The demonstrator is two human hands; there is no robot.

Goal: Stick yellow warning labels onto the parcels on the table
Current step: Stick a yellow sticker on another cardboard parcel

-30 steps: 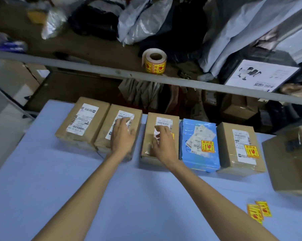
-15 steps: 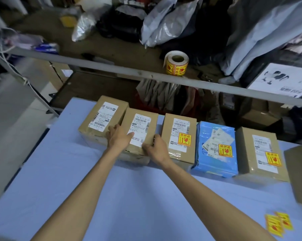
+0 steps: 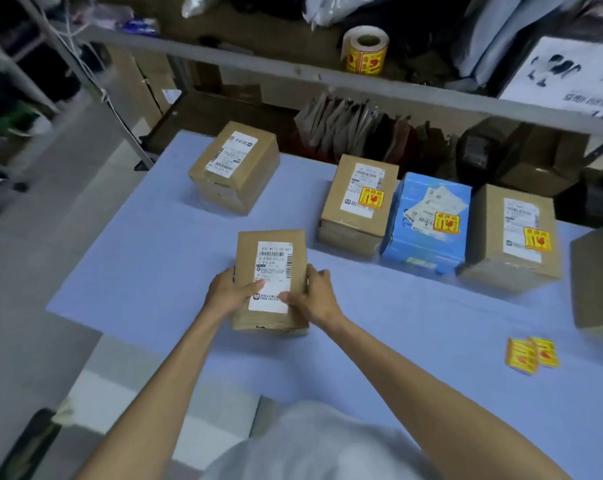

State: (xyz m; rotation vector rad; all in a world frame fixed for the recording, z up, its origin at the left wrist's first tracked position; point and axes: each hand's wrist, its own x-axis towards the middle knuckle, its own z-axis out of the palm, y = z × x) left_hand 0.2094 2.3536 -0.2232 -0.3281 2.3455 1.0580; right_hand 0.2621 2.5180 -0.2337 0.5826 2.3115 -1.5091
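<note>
A small brown cardboard parcel with a white shipping label, centre frame, is clasped between a person's hands: the left hand grips its left side, the right hand its right, thumbs on top. Loose yellow warning labels lie on the pale blue table, lower right.

Unlabelled brown parcel between both hands
</note>
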